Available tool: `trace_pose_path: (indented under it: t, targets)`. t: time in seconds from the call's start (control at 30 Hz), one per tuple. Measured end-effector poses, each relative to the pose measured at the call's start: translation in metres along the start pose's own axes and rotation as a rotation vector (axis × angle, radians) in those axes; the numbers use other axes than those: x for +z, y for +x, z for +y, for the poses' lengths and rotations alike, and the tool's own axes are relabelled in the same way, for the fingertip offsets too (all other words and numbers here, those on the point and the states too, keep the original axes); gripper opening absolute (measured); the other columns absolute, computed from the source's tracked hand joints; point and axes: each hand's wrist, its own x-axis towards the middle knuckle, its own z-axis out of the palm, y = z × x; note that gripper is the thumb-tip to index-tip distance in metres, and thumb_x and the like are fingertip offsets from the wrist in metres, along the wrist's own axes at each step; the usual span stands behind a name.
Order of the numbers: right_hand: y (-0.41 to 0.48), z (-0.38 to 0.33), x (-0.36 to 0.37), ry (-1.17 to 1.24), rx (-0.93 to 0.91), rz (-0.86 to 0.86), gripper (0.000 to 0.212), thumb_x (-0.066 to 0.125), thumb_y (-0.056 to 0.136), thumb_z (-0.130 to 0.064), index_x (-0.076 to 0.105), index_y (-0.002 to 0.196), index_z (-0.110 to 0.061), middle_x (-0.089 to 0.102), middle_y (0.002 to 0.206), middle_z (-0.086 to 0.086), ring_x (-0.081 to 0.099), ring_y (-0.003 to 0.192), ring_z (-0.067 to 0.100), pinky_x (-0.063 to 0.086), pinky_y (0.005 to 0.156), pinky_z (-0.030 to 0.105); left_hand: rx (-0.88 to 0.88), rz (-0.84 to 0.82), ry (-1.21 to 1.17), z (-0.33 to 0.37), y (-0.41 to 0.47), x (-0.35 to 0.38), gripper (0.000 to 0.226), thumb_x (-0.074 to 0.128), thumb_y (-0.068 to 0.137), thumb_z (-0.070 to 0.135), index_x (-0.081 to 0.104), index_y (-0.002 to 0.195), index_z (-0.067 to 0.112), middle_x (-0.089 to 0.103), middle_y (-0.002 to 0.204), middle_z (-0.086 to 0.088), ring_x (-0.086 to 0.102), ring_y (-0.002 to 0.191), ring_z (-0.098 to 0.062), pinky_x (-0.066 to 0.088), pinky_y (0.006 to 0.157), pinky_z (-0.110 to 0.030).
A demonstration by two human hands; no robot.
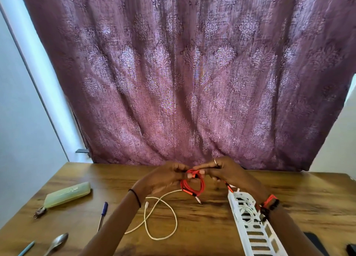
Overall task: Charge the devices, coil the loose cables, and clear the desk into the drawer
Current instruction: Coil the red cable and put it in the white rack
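A red cable (193,186) hangs in a small coil above the wooden desk (192,226), one plug end dangling below. My left hand (163,176) grips the top of the coil. My right hand (221,171) pinches the cable's loose end close beside it, and a short red stretch runs down to the right. A white cable (161,217) lies loose in a loop on the desk under my left forearm. A white slotted basket (254,230) with a white cable inside stands at the right.
A pale green pouch (67,195) lies at the left, a blue pen (103,215) nearer me. A spoon (56,243) and another pen (27,248) are at the bottom left. Dark objects (316,242) sit at the bottom right. A purple curtain (183,72) hangs behind.
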Motion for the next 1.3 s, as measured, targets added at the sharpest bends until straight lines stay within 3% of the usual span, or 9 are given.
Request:
trace_pose_path:
  t: [0.17,0.23,0.33,0.5,0.6,0.8,0.93,1.13,1.3]
  targets:
    - [0.002,0.019,0.0,-0.171,-0.246,0.2,0.03,0.063,0.086,-0.025,0.065,0.1,-0.052,0.056,0.063,-0.017,0.048,0.059,-0.001,0.035,0.058,0.009,0.098,0.129,0.026,0.003,-0.001,0.001,0.027,0.06,0.085,0.003,0.064,0.111,0.007,0.07,0.103,-0.011,0.067,0.092,-0.016,0.054,0.087,-0.027]
    - [0.003,0.024,0.001,-0.401,-0.366,0.303,0.026,0.047,0.092,-0.044,0.067,0.106,-0.034,0.059,0.068,-0.014,0.05,0.07,0.002,0.037,0.063,0.008,0.136,0.159,0.011,0.005,-0.002,0.001,0.029,0.06,0.085,0.001,0.063,0.112,0.008,0.071,0.101,-0.006,0.068,0.092,-0.013,0.053,0.085,-0.023]
    - [0.011,0.034,0.006,-0.816,-0.562,0.531,0.048,0.037,0.095,-0.039,0.074,0.089,-0.01,0.066,0.072,0.004,0.046,0.077,0.008,0.038,0.069,0.019,0.179,0.213,-0.033,0.005,-0.002,0.003,0.033,0.06,0.084,0.0,0.061,0.117,0.004,0.071,0.105,-0.008,0.067,0.095,-0.013,0.052,0.088,-0.023]
    - [0.017,0.046,0.029,-0.613,-0.187,0.71,0.007,0.061,0.081,-0.005,0.066,0.08,-0.002,0.055,0.095,0.001,0.059,0.078,0.009,0.046,0.074,0.021,0.235,0.238,-0.179,0.005,0.0,0.013,0.025,0.055,0.086,-0.005,0.064,0.107,0.005,0.074,0.089,-0.006,0.069,0.084,-0.01,0.054,0.076,-0.019]
    - [0.019,0.045,0.044,-0.512,0.0,0.61,0.031,0.048,0.08,-0.005,0.068,0.103,-0.002,0.053,0.119,0.021,0.063,0.093,0.034,0.05,0.088,0.034,0.244,0.244,-0.236,0.003,0.003,0.018,0.024,0.053,0.086,-0.006,0.064,0.106,0.004,0.074,0.086,-0.006,0.069,0.081,-0.009,0.054,0.071,-0.018]
    - [0.009,0.004,0.07,-0.429,0.201,0.614,0.067,0.029,0.084,-0.047,0.044,0.137,-0.01,0.016,0.152,0.015,0.031,0.136,0.028,0.028,0.108,0.026,0.275,0.29,-0.285,-0.005,0.005,0.022,0.027,0.054,0.086,-0.004,0.063,0.111,0.0,0.073,0.094,-0.009,0.068,0.084,-0.012,0.056,0.072,-0.021]
    - [0.011,0.002,0.065,-0.442,0.228,0.616,0.044,0.049,0.095,-0.028,0.046,0.136,-0.014,0.019,0.151,0.015,0.035,0.135,0.026,0.025,0.106,0.024,0.3,0.275,-0.28,-0.005,0.004,0.021,0.024,0.053,0.087,-0.003,0.065,0.106,0.004,0.073,0.092,-0.008,0.069,0.085,-0.012,0.055,0.074,-0.022]
    - [0.017,0.002,0.06,-0.524,0.279,0.618,0.036,0.051,0.093,-0.027,0.057,0.123,-0.008,0.059,0.125,0.012,0.051,0.117,0.029,0.036,0.095,0.031,0.308,0.283,-0.238,-0.006,0.002,0.021,0.026,0.054,0.086,-0.003,0.064,0.109,0.004,0.073,0.094,-0.008,0.068,0.089,-0.012,0.055,0.078,-0.023]
    - [0.018,0.004,0.063,-0.473,0.318,0.664,0.034,0.058,0.086,-0.032,0.062,0.116,-0.015,0.067,0.111,0.011,0.058,0.106,0.03,0.043,0.084,0.034,0.392,0.496,0.323,-0.011,0.007,0.014,0.028,0.063,0.084,0.002,0.067,0.108,0.016,0.073,0.087,0.012,0.064,0.085,0.002,0.048,0.08,-0.014]
